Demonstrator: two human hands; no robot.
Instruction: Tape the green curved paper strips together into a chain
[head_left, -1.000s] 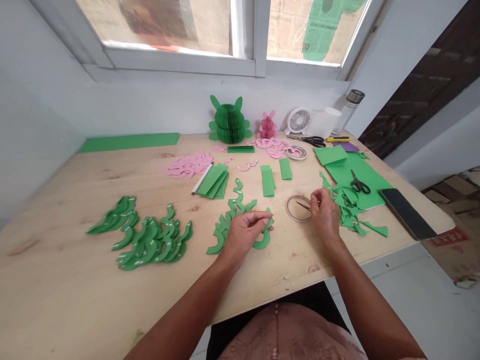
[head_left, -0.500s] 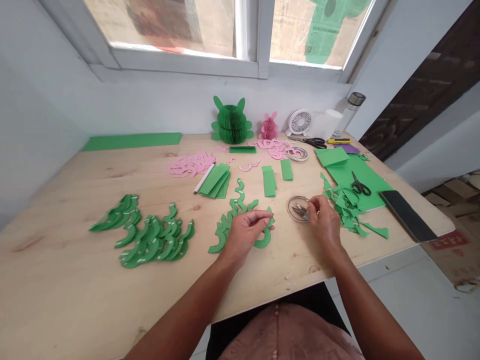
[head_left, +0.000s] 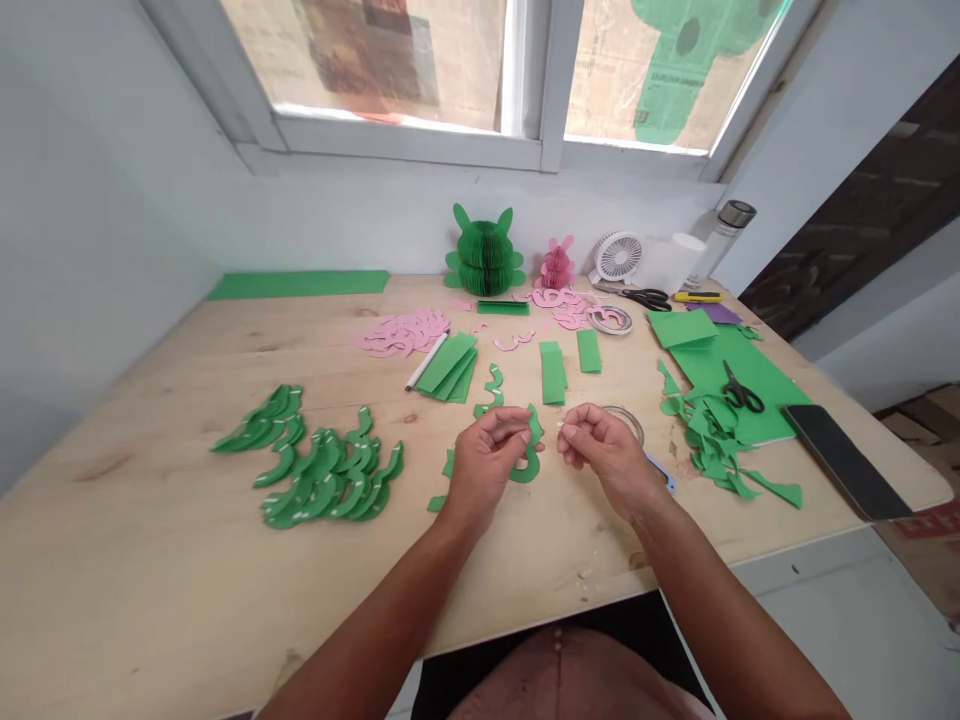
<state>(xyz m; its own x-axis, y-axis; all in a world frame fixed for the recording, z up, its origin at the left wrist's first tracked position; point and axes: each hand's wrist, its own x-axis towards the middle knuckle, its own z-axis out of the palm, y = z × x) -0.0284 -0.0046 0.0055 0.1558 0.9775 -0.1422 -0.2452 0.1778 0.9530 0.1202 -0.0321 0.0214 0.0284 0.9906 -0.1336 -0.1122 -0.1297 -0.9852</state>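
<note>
My left hand (head_left: 486, 458) is closed on a green curved paper cutout (head_left: 531, 452), held just above the wooden table (head_left: 150, 560). My right hand (head_left: 609, 455) is beside it, thumb and fingertips pinched on a tiny pale bit that looks like tape, a few centimetres from the cutout. More green cutouts (head_left: 491, 392) lie under and behind my left hand. A clear tape ring (head_left: 630, 418) sits just behind my right hand. A small blue-handled cutter (head_left: 664, 476) lies on the table by my right wrist.
A heap of taped green cutouts (head_left: 322, 478) lies at left. Behind are pink cutouts (head_left: 403, 332) and green strips (head_left: 450, 365). Green scraps (head_left: 716, 440), scissors (head_left: 742, 388) on a green sheet (head_left: 697, 365) and a phone (head_left: 847, 460) lie at right. Paper figures (head_left: 484, 255) and a fan (head_left: 619, 255) stand by the wall.
My right hand left the tape ring, put down the small cutter and moved left toward the cutout in my left hand. The view shifted slightly.
</note>
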